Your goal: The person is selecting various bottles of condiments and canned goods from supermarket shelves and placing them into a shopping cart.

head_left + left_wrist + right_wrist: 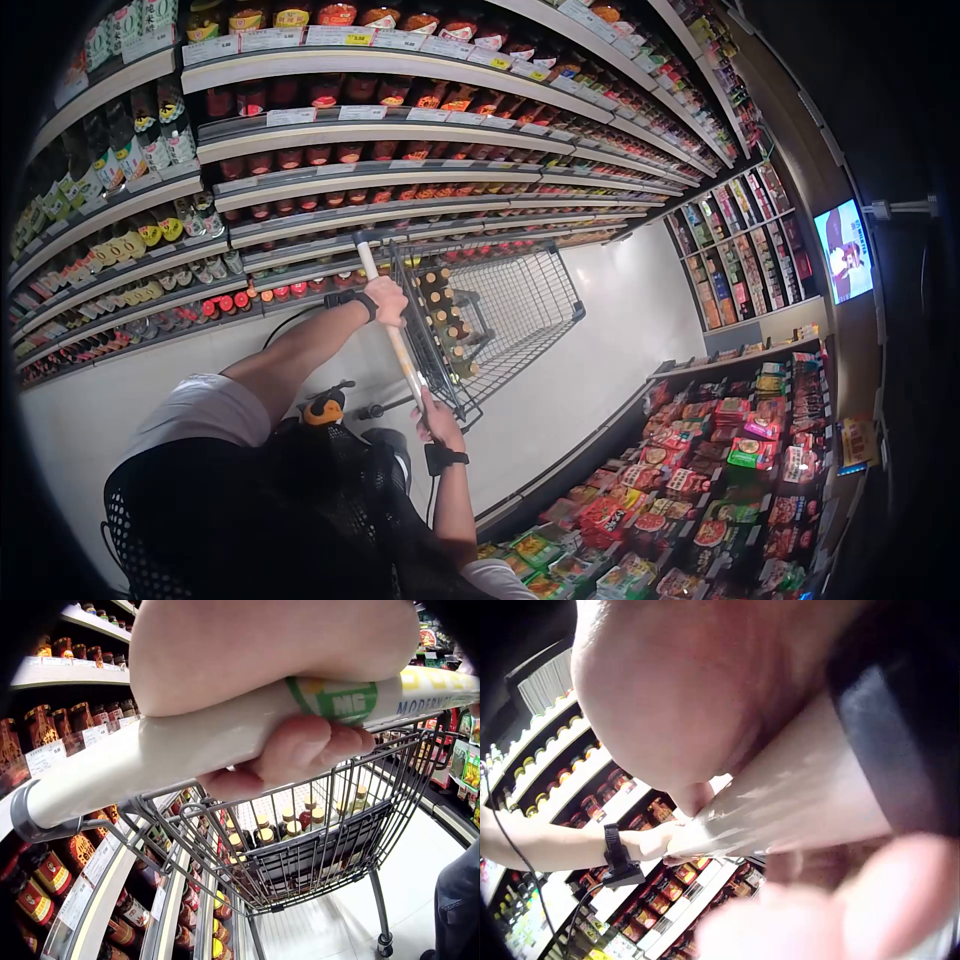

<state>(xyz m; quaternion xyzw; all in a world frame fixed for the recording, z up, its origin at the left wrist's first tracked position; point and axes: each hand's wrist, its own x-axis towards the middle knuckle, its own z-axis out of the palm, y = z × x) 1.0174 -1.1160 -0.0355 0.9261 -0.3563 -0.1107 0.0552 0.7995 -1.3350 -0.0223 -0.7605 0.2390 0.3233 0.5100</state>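
1. My left hand (385, 298) and right hand (437, 418) are both wrapped around the white plastic handle bar (398, 345) of the grey wire shopping cart (520, 300), mid-frame. Capped bottles (445, 320) sit inside it.
2. I judge I'm wheeling it down the aisle. Steering calls for keeping it off the shelves of red jars (400, 130), upper left.
3. The pale floor (600, 340) runs beneath, with a packet-filled chiller (720, 470) lower right.

**Location:** supermarket aisle.

**Evidence:**
- Long white tiered metal shelving (400, 135), 10 to 12 o'clock, edged with white paper price labels (360, 113) and stocked with rows of red-brown sauce jars (330, 92).
- Dark open display case (580, 455), 4 to 5 o'clock, filled with red and green food packets (745, 452).
- Grey wire shopping trolley (520, 300) with white plastic push bar (400, 350), centre, carrying tan-capped bottles (445, 315).
- Wall-mounted screen (845, 250), 3 o'clock.
- Pale smooth floor (600, 350).
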